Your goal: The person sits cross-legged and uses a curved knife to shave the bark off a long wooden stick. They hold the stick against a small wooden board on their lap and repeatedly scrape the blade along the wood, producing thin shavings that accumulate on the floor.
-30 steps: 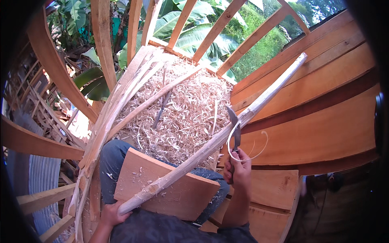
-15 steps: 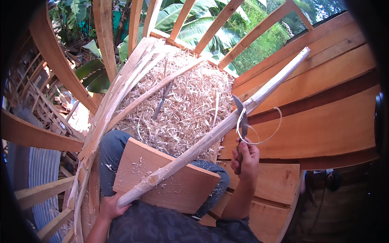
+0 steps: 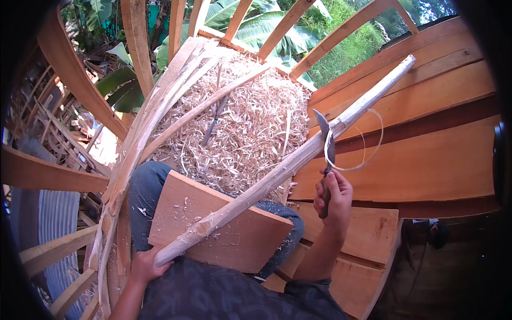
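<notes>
At nine o'clock, curved wooden ribs (image 3: 64, 80) arc up the left edge, with a bundle of pale split strips (image 3: 140, 138) leaning beside them from seven o'clock up toward twelve. Low at seven o'clock the left hand (image 3: 143, 266) wraps the butt of a long peeled stick (image 3: 277, 173); its fingers curl under the wood, mostly hidden, so how tightly they press cannot be told. The stick runs diagonally from that hand up to two o'clock, its lower part lying across a flat wooden board (image 3: 213, 224) that rests on the person's knees in blue trousers (image 3: 144, 186). Loose flecks of wood lie scattered on the board. Above, from eleven to one o'clock, a heap of wood shavings (image 3: 250, 122) fills the middle, with a thin dark tool (image 3: 214, 120) lying on it and a few more pale strips crossing it. Right of centre, at four o'clock, the right hand (image 3: 333, 193) has its fingers closed together around the handle of a knife (image 3: 326, 140), blade up and set against the stick near its upper third. A thin curled shaving (image 3: 368, 154) loops out from the blade toward three o'clock. Behind it, broad reddish planks (image 3: 426, 160) cover the right side.
</notes>
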